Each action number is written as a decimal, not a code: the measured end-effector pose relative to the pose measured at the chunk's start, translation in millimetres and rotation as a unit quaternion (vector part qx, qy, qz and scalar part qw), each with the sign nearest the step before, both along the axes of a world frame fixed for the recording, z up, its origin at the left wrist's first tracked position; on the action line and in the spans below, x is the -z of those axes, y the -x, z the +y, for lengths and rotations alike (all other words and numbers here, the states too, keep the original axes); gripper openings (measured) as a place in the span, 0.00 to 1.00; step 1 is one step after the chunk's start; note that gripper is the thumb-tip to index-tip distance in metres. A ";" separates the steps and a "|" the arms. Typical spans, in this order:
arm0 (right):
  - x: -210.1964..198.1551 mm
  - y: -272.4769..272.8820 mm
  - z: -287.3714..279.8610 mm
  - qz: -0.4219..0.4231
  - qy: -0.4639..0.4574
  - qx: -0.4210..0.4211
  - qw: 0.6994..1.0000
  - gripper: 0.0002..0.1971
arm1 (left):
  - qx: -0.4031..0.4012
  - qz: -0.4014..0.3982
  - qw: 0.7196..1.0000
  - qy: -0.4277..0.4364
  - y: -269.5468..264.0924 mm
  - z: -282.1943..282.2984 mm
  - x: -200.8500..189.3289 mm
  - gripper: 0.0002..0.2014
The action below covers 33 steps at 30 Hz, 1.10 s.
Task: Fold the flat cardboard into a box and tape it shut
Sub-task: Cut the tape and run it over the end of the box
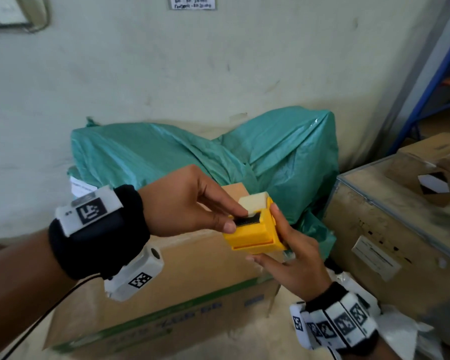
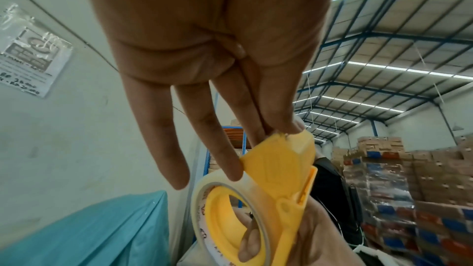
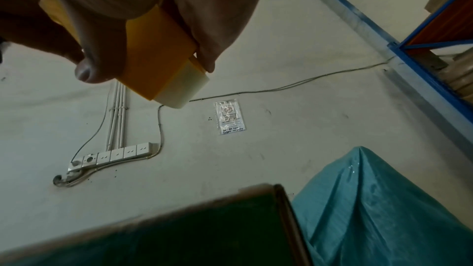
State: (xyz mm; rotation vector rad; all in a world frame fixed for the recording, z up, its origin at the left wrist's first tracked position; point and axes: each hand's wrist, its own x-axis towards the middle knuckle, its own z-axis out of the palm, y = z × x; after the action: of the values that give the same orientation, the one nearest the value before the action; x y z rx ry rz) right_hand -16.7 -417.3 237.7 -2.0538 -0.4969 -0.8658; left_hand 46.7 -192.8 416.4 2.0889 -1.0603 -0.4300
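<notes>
A yellow tape dispenser [image 1: 255,231] with a roll of clear tape [image 1: 252,201] is held in the air above a brown cardboard box [image 1: 182,287] with green print. My right hand [image 1: 263,233] grips the dispenser from below and from the right; one finger [image 2: 247,247] passes through the roll's core. My left hand [image 1: 233,220] comes in from the left. Its thumb and forefinger pinch at the black toothed cutter [image 1: 246,220], where the tape comes out. The other left fingers [image 2: 163,149] hang straight. The tape's loose end is hidden under the fingertips.
Behind the box, a green plastic sheet [image 1: 270,152] covers a bundle against the pale wall [image 1: 166,74]. At the right stands a wooden crate [image 1: 374,229] with a clear lid, and a blue rack post [image 1: 426,81] rises beyond it. A black cable [image 1: 37,320] trails from my left wrist.
</notes>
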 end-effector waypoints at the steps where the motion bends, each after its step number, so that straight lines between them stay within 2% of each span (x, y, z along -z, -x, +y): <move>1: 0.1 1.0 4.8 0.000 0.008 0.002 1.000 0.50 | 0.002 0.000 1.000 -0.002 3.0 4.5 0.9 0.16; 4: -2.1 5.2 18.3 -0.018 0.022 0.004 1.000 0.48 | 0.002 0.010 1.000 0.008 8.5 16.4 2.4 0.14; 7: -1.8 8.1 27.9 -0.051 0.049 0.007 0.997 0.51 | -0.006 0.019 0.999 0.035 10.8 24.2 3.5 0.10; 13: 4.1 10.5 38.2 -0.081 0.055 0.025 0.995 0.55 | -0.074 0.027 0.995 0.064 8.4 25.1 3.1 0.05; 17: 5.9 13.4 42.2 -0.080 0.038 0.030 0.996 0.58 | -0.083 0.024 0.995 0.047 5.6 19.0 -4.7 0.09; 19: 3.3 14.4 44.0 -0.083 0.026 0.032 0.996 0.56 | -0.087 0.013 0.995 0.046 3.1 15.0 -9.0 0.11; 28: 1.3 12.0 49.7 -0.068 -0.050 0.040 0.996 0.49 | -0.107 -0.022 0.991 0.078 -13.0 -5.6 -15.1 0.04; 30: 4.9 12.0 47.9 -0.048 -0.057 0.035 0.997 0.48 | -0.104 -0.027 0.991 0.076 -18.6 -10.0 -18.8 0.02; 33: 13.8 14.0 40.1 0.013 -0.070 0.046 0.996 0.49 | -0.138 -0.034 0.983 0.117 -41.4 -14.0 -30.4 0.03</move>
State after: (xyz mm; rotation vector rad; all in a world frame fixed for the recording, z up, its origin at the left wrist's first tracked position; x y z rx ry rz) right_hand -30.7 -377.2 223.9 -1.9691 -0.3188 -0.9008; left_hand 88.1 -206.8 446.8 2.0102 -0.7997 -0.0928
